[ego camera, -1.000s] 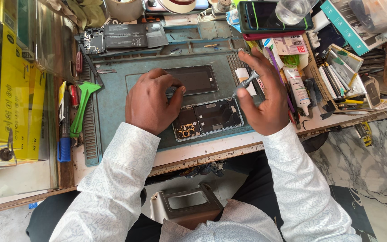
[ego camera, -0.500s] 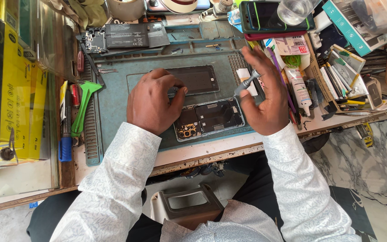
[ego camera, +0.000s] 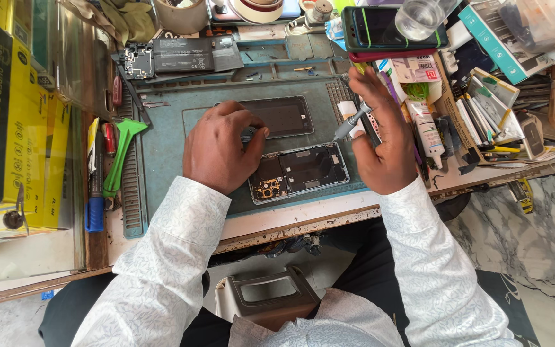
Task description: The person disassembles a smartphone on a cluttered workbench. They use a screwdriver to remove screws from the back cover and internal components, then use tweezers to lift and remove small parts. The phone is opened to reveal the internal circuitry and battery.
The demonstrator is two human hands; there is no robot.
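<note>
Head view, looking down at blue-green work mat [ego camera: 175, 138] on counter [ego camera: 290, 222]

Opened phone body [ego camera: 303, 170] lying flat on mat, insides up, camera cluster at its left end, near front edge of mat

Left hand [ego camera: 220, 151] resting on mat just left of phone body, fingertips [ego camera: 259, 133] pinched together on near edge of dark screen panel [ego camera: 284, 115]; panel flat, just behind phone body

Right hand [ego camera: 383, 138] just right of phone body, grip clamped on slim grey screwdriver [ego camera: 350, 123]; tip angled down-left, close above right end of phone body, contact cannot be told

Green plastic pry tool [ego camera: 120, 154] well left of phone body, at mat's ribbed left edge

Flat black battery [ego camera: 184, 54] and small circuit board [ego camera: 137, 62] behind phone body, at far left of mat

Dark phone in green case [ego camera: 380, 29] behind and right of phone body, clear glass [ego camera: 419, 16] standing on it

White glue tube [ego camera: 426, 122] just right of right hand
</note>
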